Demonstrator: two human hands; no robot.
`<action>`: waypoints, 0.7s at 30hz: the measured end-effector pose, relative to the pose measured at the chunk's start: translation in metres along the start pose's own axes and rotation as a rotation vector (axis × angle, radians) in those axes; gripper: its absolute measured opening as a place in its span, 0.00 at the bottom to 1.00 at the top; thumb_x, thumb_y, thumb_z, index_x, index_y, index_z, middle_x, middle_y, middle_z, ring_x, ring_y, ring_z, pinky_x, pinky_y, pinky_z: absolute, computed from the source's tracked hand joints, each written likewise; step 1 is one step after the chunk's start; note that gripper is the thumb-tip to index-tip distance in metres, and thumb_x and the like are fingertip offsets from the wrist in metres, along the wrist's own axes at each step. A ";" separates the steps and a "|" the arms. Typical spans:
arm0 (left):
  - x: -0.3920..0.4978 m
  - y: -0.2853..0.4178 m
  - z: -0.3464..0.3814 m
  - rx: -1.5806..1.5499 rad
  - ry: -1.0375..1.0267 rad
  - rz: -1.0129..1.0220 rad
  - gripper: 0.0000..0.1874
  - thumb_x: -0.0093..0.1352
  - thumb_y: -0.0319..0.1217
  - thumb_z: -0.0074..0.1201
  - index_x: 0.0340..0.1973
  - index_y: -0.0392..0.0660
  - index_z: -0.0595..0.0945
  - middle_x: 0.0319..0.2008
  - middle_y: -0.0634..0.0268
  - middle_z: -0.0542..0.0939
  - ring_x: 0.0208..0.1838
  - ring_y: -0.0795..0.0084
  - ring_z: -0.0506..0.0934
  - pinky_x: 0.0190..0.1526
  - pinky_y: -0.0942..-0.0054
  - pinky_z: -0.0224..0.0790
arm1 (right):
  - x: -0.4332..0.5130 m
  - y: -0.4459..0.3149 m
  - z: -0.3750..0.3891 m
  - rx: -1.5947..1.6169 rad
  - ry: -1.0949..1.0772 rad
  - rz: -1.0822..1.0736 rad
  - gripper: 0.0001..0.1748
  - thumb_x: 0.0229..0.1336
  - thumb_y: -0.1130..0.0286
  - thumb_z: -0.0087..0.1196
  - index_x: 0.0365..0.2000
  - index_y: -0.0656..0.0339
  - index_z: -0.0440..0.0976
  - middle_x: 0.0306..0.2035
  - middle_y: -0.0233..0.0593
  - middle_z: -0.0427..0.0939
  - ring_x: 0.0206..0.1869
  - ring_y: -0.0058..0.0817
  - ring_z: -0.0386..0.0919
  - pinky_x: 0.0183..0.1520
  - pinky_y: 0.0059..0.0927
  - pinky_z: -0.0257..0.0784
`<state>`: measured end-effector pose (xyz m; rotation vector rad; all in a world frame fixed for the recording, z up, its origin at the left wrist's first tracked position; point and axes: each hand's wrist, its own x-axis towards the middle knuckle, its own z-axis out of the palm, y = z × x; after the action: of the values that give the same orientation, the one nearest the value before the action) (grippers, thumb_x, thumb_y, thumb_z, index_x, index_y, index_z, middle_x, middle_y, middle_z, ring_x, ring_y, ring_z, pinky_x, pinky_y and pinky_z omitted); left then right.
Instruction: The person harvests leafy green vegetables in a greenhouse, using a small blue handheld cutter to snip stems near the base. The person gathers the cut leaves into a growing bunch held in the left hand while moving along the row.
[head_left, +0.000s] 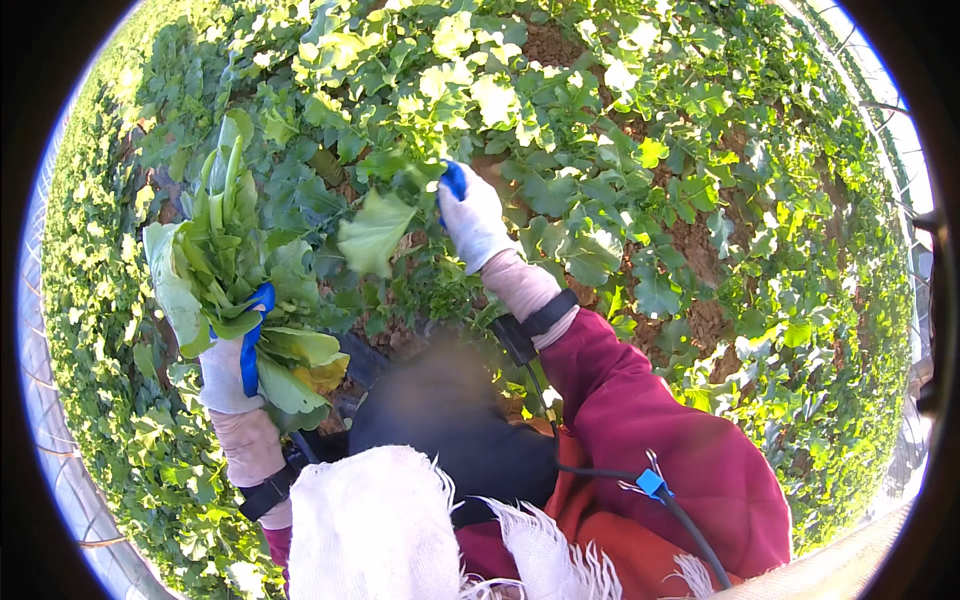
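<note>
My left hand (234, 367), in a white glove with a blue palm, grips a thick bunch of leafy greens (225, 247). Pale green stalks point up and away from me, and broad leaves spill out on both sides of the fist. One leaf (326, 373) low in the bunch has yellowed. My right hand (476, 214), gloved alike, is curled at the middle of the view, just above the growing plants. Blurred green leaves (377, 232) stick out to its left and appear held in it; its fingertips are hidden.
Dense leafy plants (585, 180) surround me, with reddish-brown soil (701, 255) between them. Pale sheeting (45, 375) on ribs curves along the left rim. A black cable (690, 525) with a blue clip runs along my right sleeve. A white fringed cloth (375, 517) hangs below me.
</note>
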<state>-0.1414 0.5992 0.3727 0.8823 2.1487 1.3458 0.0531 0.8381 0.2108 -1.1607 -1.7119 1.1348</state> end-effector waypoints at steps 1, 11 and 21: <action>0.000 0.000 0.000 -0.026 -0.008 0.029 0.21 0.64 0.29 0.61 0.52 0.39 0.78 0.47 0.66 0.79 0.46 0.74 0.76 0.52 0.72 0.68 | 0.012 0.011 -0.012 0.057 0.065 0.085 0.16 0.57 0.61 0.52 0.44 0.57 0.76 0.36 0.47 0.80 0.39 0.45 0.79 0.44 0.40 0.73; -0.002 0.002 0.001 -0.152 0.047 -0.063 0.21 0.60 0.28 0.64 0.49 0.39 0.80 0.47 0.64 0.79 0.47 0.73 0.76 0.52 0.71 0.69 | 0.062 0.125 -0.010 -1.209 -0.972 -0.104 0.21 0.58 0.59 0.52 0.50 0.54 0.73 0.49 0.41 0.77 0.52 0.39 0.75 0.52 0.36 0.72; -0.004 -0.008 -0.007 -0.063 0.051 -0.189 0.20 0.61 0.31 0.63 0.48 0.39 0.81 0.45 0.64 0.80 0.46 0.75 0.77 0.51 0.72 0.69 | 0.074 0.171 0.023 -1.322 -1.156 -0.161 0.23 0.56 0.59 0.57 0.53 0.51 0.72 0.47 0.37 0.77 0.49 0.36 0.76 0.50 0.35 0.73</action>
<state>-0.1460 0.5895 0.3686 0.6105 2.1540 1.3452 0.0566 0.9351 0.0502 -0.9588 -3.6681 0.3953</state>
